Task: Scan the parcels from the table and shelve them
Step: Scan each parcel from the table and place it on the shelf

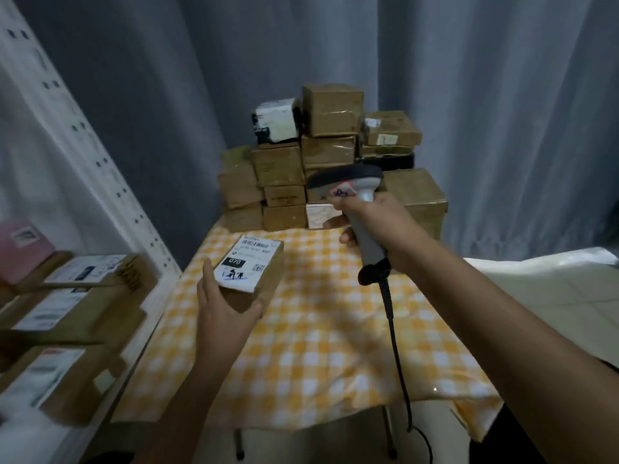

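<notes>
One scanner [355, 195], two hands.

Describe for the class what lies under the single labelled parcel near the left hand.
The labelled parcel rests on the yellow-and-white checked tablecloth, with the left hand gripping its near end. The tabletop itself is covered by the cloth, and the parcel's underside cannot be seen.
</notes>
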A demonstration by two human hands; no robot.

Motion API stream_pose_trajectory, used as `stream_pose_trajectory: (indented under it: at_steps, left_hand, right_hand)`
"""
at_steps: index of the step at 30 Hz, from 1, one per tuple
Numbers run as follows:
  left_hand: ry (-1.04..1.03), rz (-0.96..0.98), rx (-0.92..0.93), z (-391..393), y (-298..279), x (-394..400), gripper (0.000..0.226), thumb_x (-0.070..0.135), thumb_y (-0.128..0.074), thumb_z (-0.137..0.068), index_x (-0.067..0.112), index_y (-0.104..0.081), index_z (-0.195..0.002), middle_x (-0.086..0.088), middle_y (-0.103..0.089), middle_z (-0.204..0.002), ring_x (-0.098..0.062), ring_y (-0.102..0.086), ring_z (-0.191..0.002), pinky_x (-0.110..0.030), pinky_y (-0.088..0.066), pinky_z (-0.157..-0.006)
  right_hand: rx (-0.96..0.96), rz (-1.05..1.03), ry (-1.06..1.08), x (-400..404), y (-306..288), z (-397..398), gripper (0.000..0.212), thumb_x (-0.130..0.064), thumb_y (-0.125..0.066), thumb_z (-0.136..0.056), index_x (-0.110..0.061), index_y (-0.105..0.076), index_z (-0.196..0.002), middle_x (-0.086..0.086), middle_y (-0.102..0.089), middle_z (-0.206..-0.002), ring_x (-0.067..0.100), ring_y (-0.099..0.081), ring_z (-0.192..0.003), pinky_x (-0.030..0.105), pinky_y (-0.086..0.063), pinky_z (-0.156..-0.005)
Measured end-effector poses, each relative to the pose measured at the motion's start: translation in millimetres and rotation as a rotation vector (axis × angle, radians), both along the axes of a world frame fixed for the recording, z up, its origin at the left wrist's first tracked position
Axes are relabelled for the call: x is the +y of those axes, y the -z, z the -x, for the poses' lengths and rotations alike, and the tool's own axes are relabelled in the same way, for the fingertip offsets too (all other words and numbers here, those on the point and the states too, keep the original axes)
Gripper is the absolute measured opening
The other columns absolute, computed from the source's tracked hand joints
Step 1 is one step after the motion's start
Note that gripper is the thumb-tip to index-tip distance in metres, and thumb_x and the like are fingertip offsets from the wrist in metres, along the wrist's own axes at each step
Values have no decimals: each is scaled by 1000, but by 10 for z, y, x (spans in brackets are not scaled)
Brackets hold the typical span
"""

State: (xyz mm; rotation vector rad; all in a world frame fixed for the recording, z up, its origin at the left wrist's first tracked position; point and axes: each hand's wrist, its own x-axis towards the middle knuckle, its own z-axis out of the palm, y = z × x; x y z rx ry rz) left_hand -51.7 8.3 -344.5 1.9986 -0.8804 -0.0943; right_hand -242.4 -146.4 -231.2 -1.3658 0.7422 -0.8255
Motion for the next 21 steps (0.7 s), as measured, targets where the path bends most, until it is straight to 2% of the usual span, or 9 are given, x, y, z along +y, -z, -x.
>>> stream_pose_trajectory:
  at_steps: [3,5,7,10,12,15,19,21]
  left_hand:
    - [19,-78,45,-206,216,235,114,32,-83,-81,31,-3,-161,-3,-22,-162,-26,-26,-148,-49,-35,-111]
    - [51,-82,122,-320,322,327,117,30,-88,-76,27,-9,-161,-2,-26,-157,-21,-29,-145,-42,-36,-108]
    - [75,-63,202,-391,363,368,114,43,-87,-71,25,-18,-160,6,-32,-145,-14,-35,-138,-34,-37,-105]
    - [46,7,329,-540,343,306,78,39,-72,-91,21,-32,-156,6,-36,-142,-15,-47,-133,-30,-43,-100]
    - [24,-18,419,-667,283,234,65,45,-64,-96,21,-41,-152,1,-46,-145,-17,-54,-128,-31,-46,-96]
    - [71,-126,533,-773,175,153,49,49,-63,-96,20,-58,-134,-2,-68,-126,-17,-65,-113,-35,-52,-94]
    - [192,-221,554,-645,90,87,18,43,-57,-99,33,-65,-112,17,-76,-100,0,-70,-95,-20,-51,-81]
    - [243,-197,565,-564,103,81,12,34,-56,-102,39,-63,-111,23,-75,-100,7,-69,-92,-15,-51,-79]
  right_hand:
    - [61,-36,-105,161,139,-241,17,-19,-62,-98,-5,-64,-108,17,-73,-84,16,-55,-46,22,-48,-45]
    - [102,-45,-143,231,254,-379,13,-20,-63,-97,-7,-64,-101,16,-73,-81,16,-56,-46,23,-49,-45]
    - [128,-47,-165,263,376,-497,11,-20,-63,-97,-9,-65,-97,16,-73,-81,18,-56,-47,24,-49,-45]
    - [139,-58,-194,229,516,-648,13,-21,-63,-96,-9,-67,-98,18,-73,-81,19,-55,-47,25,-48,-46]
    - [149,-65,-207,168,573,-751,15,-22,-64,-96,-8,-67,-99,22,-74,-83,20,-57,-48,26,-48,-48]
    - [155,-79,-238,80,616,-902,15,-22,-63,-96,-8,-67,-96,19,-73,-79,18,-58,-47,25,-48,-47]
    - [157,-108,-277,36,660,-1039,17,-21,-62,-97,-5,-69,-100,15,-72,-77,16,-57,-46,23,-47,-47]
    - [156,-115,-290,43,667,-1065,20,-21,-61,-98,-2,-69,-102,18,-73,-80,15,-57,-45,21,-46,-45]
